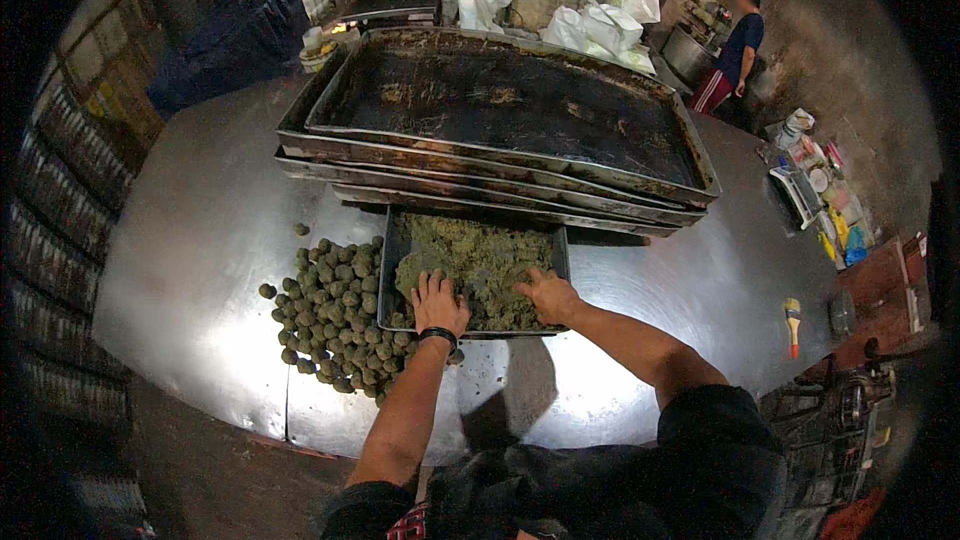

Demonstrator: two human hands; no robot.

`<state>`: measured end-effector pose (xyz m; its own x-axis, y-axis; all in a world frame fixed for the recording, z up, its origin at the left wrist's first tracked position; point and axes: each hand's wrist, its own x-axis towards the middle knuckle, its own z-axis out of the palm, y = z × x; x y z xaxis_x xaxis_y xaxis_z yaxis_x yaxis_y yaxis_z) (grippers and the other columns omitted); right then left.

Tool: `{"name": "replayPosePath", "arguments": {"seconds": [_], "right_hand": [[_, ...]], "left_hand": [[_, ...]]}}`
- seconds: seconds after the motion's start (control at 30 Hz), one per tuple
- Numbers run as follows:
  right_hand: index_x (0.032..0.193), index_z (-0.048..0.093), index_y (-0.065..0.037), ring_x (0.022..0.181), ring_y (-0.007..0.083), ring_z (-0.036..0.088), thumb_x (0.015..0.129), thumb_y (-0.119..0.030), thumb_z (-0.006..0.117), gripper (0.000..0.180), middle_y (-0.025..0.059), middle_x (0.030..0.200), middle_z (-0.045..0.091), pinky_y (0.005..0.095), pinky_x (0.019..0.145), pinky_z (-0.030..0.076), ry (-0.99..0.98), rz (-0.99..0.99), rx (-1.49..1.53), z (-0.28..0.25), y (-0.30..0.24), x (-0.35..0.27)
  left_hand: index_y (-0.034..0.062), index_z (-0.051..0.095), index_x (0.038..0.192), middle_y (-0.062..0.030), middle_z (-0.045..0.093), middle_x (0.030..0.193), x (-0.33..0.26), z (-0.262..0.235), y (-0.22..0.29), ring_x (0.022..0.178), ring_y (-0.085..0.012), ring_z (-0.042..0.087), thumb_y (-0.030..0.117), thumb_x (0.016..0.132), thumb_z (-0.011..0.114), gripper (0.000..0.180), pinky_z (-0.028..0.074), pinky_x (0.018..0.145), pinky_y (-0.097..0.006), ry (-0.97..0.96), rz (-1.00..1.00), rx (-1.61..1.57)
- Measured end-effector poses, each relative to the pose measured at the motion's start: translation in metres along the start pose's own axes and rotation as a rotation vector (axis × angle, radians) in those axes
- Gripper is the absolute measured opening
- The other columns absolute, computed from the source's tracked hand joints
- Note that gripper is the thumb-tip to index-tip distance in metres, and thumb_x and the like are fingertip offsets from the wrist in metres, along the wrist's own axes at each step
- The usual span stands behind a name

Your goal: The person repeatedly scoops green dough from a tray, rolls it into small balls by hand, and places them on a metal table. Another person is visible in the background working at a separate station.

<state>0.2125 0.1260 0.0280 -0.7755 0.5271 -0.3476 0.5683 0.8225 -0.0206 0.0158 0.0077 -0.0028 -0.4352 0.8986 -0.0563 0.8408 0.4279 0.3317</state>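
A dark rectangular tray [383, 280] on the metal table holds a crumbly greenish-brown mixture [480, 260]. My left hand [438, 305], with a dark band at the wrist, lies open on the mixture near the tray's left side, fingers stretched forward. On the right side, my right hand [548, 297] rests with its fingers apart and their tips against the mixture. Left of the tray sits a pile of rolled balls [335, 305] of similar colour, some of them close to my left forearm.
Large stacked baking trays [500, 145] stand just beyond the small tray. A brush [793, 325] lies at the right of the metal table [660, 290]. White sacks [600, 28] and a person [738, 45] are at the back. Assorted packages [825, 180] lie along the right.
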Motion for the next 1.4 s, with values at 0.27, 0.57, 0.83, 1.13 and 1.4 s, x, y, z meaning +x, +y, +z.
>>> {"name": "replayPosePath", "arguments": {"seconds": [0.27,0.57,0.83,1.13,1.4], "right_hand": [[0.132,0.032,-0.025,0.107,0.0434,0.044,0.060,-0.032,0.078,0.085,0.0189,0.135,0.026,0.0495,0.087,0.044,0.081,0.051,0.078,-0.005,0.045,0.044],[0.139,0.019,-0.023,0.118,0.0387,0.036,0.059,-0.051,0.075,0.101,0.0157,0.134,0.032,0.0460,0.088,0.043,-0.161,0.137,0.147,-0.013,0.035,0.086],[0.135,0.029,-0.021,0.118,0.0329,0.037,0.066,-0.044,0.072,0.083,0.0113,0.134,0.033,0.0482,0.089,0.041,-0.238,0.202,0.161,-0.016,0.048,0.095],[0.126,0.036,-0.014,0.106,0.0395,0.044,0.059,-0.042,0.076,0.082,0.0200,0.128,0.034,0.0463,0.077,0.047,-0.226,0.189,0.159,-0.002,0.030,0.066],[0.126,0.040,-0.018,0.105,0.0434,0.046,0.058,-0.025,0.077,0.078,0.0239,0.124,0.035,0.0482,0.076,0.049,-0.125,0.191,0.169,0.014,0.004,0.021]], "left_hand": [[0.0103,0.044,0.124,-0.0093,0.026,0.140,-0.005,0.001,0.020,0.132,-0.0276,0.017,0.028,0.084,0.047,0.044,0.019,0.107,-0.047,-0.017,-0.134,0.092],[0.0117,0.032,0.134,-0.0074,0.010,0.146,-0.016,-0.003,0.024,0.135,-0.0280,0.005,0.035,0.081,0.053,0.061,0.017,0.106,-0.050,-0.101,-0.311,0.099],[0.0136,0.030,0.135,-0.0071,0.006,0.147,-0.004,0.002,0.019,0.135,-0.0284,0.004,0.032,0.082,0.053,0.060,0.029,0.101,-0.052,-0.136,-0.266,0.119],[0.0124,0.032,0.134,-0.0092,0.010,0.146,-0.010,0.000,0.018,0.135,-0.0298,0.005,0.034,0.081,0.056,0.062,0.028,0.101,-0.052,-0.121,-0.261,0.088],[0.0116,0.036,0.132,-0.0104,0.011,0.146,-0.010,-0.005,0.013,0.134,-0.0322,0.006,0.038,0.081,0.052,0.060,0.028,0.100,-0.053,-0.122,-0.193,0.052]]}}
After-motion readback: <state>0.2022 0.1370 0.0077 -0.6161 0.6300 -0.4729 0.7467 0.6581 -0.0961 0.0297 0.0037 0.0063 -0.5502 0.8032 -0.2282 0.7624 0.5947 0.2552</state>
